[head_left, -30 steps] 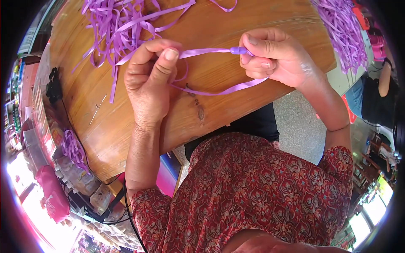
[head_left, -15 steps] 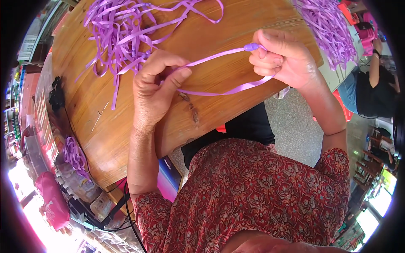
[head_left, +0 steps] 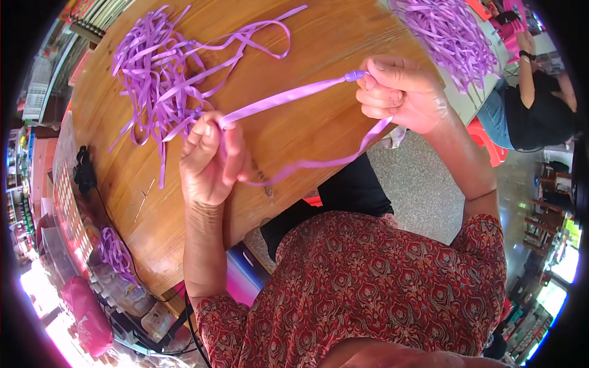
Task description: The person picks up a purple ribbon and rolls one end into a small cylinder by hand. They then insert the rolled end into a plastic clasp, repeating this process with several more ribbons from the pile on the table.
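A purple lanyard ribbon (head_left: 288,96) stretches in a loop between my two hands above the wooden table. My right hand (head_left: 405,92) is closed on one end, right beside a small purple plastic clasp (head_left: 354,76) that sits on the ribbon. My left hand (head_left: 211,156) is closed on the other side, the ribbon passing between its fingers. The upper strand is drawn fairly straight; the lower one sags and looks blurred. Just beyond my left hand lies a tangled heap of purple lanyards (head_left: 162,67), some with similar clasps.
The wooden table (head_left: 331,37) has a curved edge in front of me. Another purple ribbon pile (head_left: 445,34) lies on a pale surface at right. A black cable (head_left: 105,199), a small ribbon bundle (head_left: 115,251) and a pink pouch (head_left: 86,316) are at left. A person (head_left: 540,101) sits far right.
My left hand has turned and its fingers have shifted on the ribbon, pulling the upper strand straighter. The right hand keeps its hold beside the clasp. The whole view has shifted slightly.
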`<state>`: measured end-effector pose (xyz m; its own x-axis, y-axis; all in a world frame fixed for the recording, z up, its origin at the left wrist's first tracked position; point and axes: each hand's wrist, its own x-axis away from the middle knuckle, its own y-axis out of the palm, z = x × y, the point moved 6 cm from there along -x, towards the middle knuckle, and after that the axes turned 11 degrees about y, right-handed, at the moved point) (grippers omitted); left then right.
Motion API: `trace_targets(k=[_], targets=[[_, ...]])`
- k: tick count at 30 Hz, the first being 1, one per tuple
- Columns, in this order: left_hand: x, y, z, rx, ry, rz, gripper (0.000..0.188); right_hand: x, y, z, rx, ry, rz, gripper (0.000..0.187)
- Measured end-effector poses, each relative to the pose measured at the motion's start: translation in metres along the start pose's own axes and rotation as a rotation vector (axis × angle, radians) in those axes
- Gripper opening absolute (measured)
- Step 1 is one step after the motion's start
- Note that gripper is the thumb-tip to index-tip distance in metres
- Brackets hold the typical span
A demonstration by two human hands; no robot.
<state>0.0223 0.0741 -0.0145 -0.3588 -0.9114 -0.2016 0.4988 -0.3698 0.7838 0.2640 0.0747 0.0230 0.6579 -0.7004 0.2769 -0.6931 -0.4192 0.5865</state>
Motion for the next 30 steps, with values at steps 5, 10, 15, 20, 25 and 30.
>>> trace_targets(k=[5,10,15,20,25,30], targets=[[-0.006,0.012,-0.009,-0.227,-0.023,0.014,0.029,0.017,-0.022,-0.021,-0.157,-0.076,0.046,0.029],[-0.002,-0.011,0.008,-0.854,0.259,0.117,0.029,0.058,-0.065,-0.077,-0.142,-0.278,0.248,0.024],[0.003,-0.027,0.014,-0.750,0.233,0.265,0.020,0.128,-0.111,-0.170,0.082,-0.721,0.671,0.011],[-0.003,-0.033,0.011,-0.690,0.210,0.247,0.018,0.188,-0.177,-0.261,1.515,-0.538,1.436,0.012],[-0.003,-0.032,0.010,-0.781,0.172,0.247,0.016,0.172,-0.237,-0.214,1.531,-0.294,1.635,0.047],[-0.001,-0.029,0.010,-0.825,0.150,0.243,0.015,0.148,-0.295,-0.123,1.549,0.205,1.792,0.072]])
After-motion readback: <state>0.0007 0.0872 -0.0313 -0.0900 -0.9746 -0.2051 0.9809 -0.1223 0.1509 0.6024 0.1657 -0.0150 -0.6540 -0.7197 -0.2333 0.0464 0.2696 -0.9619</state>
